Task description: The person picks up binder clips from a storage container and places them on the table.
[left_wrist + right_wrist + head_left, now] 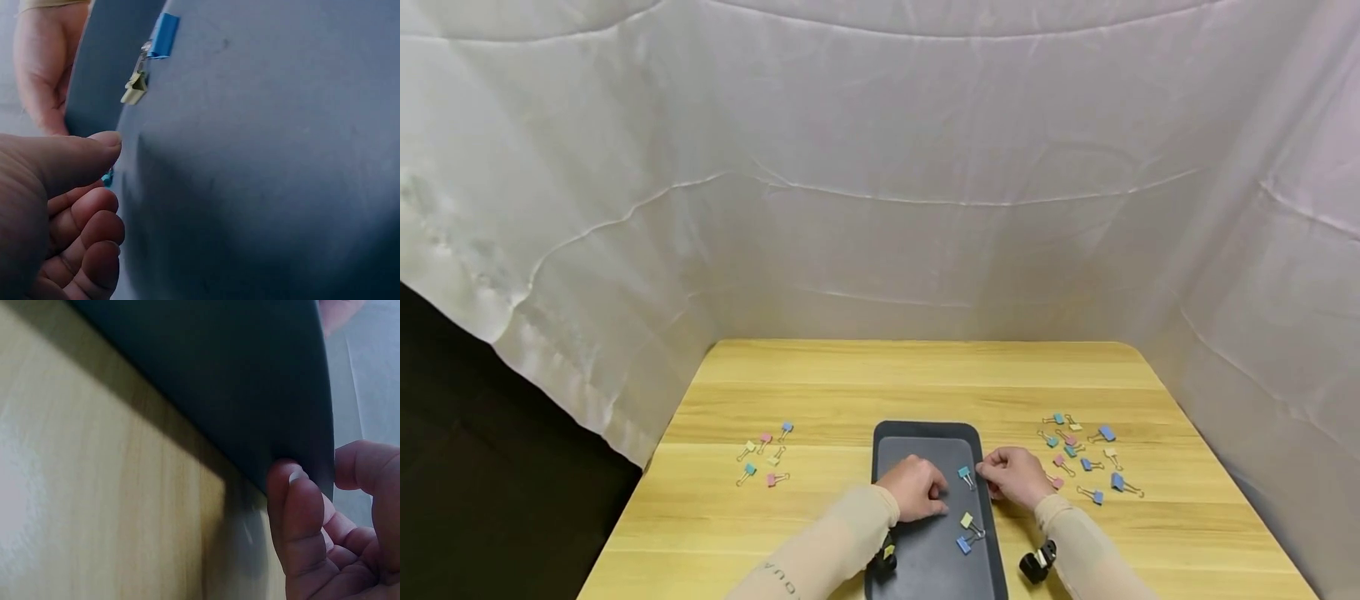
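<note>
A dark grey tray [917, 575] lies on the table, with a teal binder clip [966, 473], a pale yellow binder clip [967, 520] and a blue binder clip [964, 545] along its right side. Over the tray's middle is my left hand [914, 489], fingers loosely curled and nothing between them; the left wrist view shows a gap between thumb and fingers. My right hand [1017, 477] pinches the tray's right rim near the teal clip. In the right wrist view, its thumb [356, 465] is at the rim and its fingertips [303, 500] lie against the outer wall.
Several coloured binder clips [1090, 464] are scattered on the wooden table [820, 375] to the right of my right hand. A smaller group of clips [765, 438] lies left of the tray. Pale cloth [925, 250] hangs behind the table and at its sides.
</note>
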A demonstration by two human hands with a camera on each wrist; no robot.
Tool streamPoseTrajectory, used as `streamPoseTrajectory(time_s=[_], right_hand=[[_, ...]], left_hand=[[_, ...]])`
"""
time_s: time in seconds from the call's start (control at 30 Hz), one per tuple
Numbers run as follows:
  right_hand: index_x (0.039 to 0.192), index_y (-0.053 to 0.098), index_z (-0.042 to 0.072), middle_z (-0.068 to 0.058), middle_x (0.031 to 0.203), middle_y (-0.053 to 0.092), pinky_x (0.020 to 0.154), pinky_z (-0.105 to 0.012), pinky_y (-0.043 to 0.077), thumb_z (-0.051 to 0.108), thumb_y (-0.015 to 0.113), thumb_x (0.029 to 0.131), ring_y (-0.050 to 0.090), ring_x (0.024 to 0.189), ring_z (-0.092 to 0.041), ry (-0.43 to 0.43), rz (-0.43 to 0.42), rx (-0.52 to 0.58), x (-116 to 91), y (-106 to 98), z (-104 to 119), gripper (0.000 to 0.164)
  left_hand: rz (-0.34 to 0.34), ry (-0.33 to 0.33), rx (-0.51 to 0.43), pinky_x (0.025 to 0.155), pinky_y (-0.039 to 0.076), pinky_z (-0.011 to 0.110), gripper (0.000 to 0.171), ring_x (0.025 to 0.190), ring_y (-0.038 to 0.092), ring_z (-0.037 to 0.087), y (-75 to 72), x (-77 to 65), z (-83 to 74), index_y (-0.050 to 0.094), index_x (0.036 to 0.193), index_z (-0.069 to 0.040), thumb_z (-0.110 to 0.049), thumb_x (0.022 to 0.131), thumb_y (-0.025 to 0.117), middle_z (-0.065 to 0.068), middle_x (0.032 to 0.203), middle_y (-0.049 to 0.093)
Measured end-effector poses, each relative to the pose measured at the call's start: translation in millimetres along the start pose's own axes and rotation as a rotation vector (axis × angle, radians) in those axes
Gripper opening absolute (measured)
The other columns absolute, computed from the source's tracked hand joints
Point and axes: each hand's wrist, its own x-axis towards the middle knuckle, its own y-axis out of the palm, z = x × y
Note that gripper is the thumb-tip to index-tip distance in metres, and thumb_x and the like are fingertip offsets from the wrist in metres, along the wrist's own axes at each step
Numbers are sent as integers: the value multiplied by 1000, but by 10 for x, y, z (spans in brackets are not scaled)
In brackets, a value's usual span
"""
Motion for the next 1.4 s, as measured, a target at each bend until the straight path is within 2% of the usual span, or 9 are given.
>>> streamPoseTrajectory(time_s=[0.4,0.87,1.13,1.23,1.4], right_hand=[[79,64,5,-2,60,61,48,-29,49,20,69,80,57,51,-16,-8,-12,12,6,8,-14,16],[81,63,3,-3,62,61,48,-30,49,19,69,81,58,52,-17,-9,-3,30,0,3,-27,17],[80,64,5,-3,62,61,49,-29,49,19,68,81,58,53,-16,-2,6,35,9,-3,-23,15],[80,64,5,-3,62,61,49,-29,49,19,68,81,58,53,-16,8,8,32,8,-8,-18,15],[78,64,6,-3,61,60,48,-29,49,18,68,81,57,52,-16,10,3,26,6,-10,-10,14]], left_hand=[[96,47,86,56,40,10,26,60,47,-7,137,112,-87,72,92,-20,-34,71,78,-17,67,54],[152,163,119,52,37,7,10,53,44,-11,228,191,-252,70,78,-23,-28,73,76,-21,58,52],[159,175,122,52,37,6,10,54,43,-11,218,178,-271,69,77,-23,-30,74,75,-21,59,52],[140,183,117,52,37,6,11,54,43,-11,183,164,-242,69,78,-23,-31,74,76,-20,59,51],[92,143,104,53,38,8,12,57,44,-9,70,117,-165,71,82,-22,-31,75,75,-20,62,52]])
